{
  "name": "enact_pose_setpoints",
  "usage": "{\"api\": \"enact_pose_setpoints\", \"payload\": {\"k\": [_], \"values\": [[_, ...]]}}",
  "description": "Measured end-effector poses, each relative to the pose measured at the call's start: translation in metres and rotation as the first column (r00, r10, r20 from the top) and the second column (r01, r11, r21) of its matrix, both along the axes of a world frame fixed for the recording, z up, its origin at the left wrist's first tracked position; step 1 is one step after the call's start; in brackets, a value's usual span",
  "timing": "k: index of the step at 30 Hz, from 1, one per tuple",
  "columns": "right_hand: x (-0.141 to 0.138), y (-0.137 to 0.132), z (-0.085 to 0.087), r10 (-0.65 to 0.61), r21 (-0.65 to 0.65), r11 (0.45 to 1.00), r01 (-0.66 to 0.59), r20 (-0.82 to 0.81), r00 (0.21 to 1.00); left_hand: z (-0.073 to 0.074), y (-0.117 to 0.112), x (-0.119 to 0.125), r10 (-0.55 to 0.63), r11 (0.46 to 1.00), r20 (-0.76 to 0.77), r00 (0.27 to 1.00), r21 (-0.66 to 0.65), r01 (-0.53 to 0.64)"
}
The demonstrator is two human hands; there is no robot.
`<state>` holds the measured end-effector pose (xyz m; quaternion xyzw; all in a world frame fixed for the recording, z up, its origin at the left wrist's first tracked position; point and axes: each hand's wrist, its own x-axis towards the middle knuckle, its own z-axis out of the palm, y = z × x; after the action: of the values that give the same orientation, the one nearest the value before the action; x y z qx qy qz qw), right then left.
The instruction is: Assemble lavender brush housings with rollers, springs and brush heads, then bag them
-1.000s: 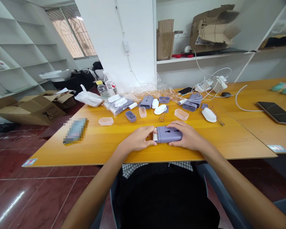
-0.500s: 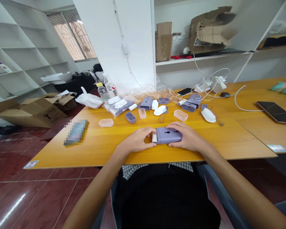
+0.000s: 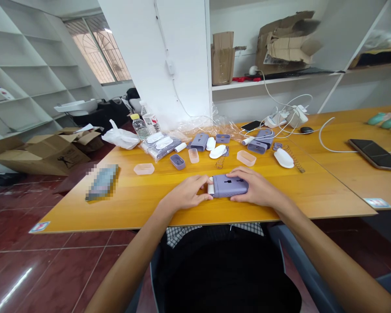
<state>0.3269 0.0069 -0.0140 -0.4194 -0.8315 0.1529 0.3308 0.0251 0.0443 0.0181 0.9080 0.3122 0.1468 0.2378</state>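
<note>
A purple plastic case (image 3: 226, 188) lies lengthwise on the table near its front edge, small dark slots in its top face. My right hand (image 3: 260, 188) is wrapped round the rounded right end, thumb along the near side. From the left, my left hand (image 3: 188, 192) pinches a white cylinder-like part (image 3: 210, 187) at the case's left end. How deep that part sits inside I cannot tell. Beyond my hands lie a clear pinkish tray (image 3: 246, 158), a purple cup (image 3: 177, 161), a white oval cover (image 3: 218, 151) and a thin wire coil (image 3: 220, 162).
On the wooden table (image 3: 127, 215), more purple cases (image 3: 199, 142) and a bagged set (image 3: 159, 147) stand farther back. To the right are a white oval piece (image 3: 283, 158), a long spring (image 3: 295, 160), white cables and a large phone (image 3: 378, 154). Bottles (image 3: 139, 127) stand back left.
Both hands keep their hold on the purple case and its white part. The whole view has shifted very slightly; nothing else has visibly moved.
</note>
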Motion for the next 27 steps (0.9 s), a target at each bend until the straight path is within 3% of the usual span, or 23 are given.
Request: {"api": "enact_pose_setpoints", "payload": {"k": [27], "values": [[-0.0003,0.0006,-0.0003,0.024,0.004,1.000,-0.024,-0.003,1.000,0.0007,0.0010,-0.0002,0.017,0.998,0.012,1.000,-0.053,-0.016]]}}
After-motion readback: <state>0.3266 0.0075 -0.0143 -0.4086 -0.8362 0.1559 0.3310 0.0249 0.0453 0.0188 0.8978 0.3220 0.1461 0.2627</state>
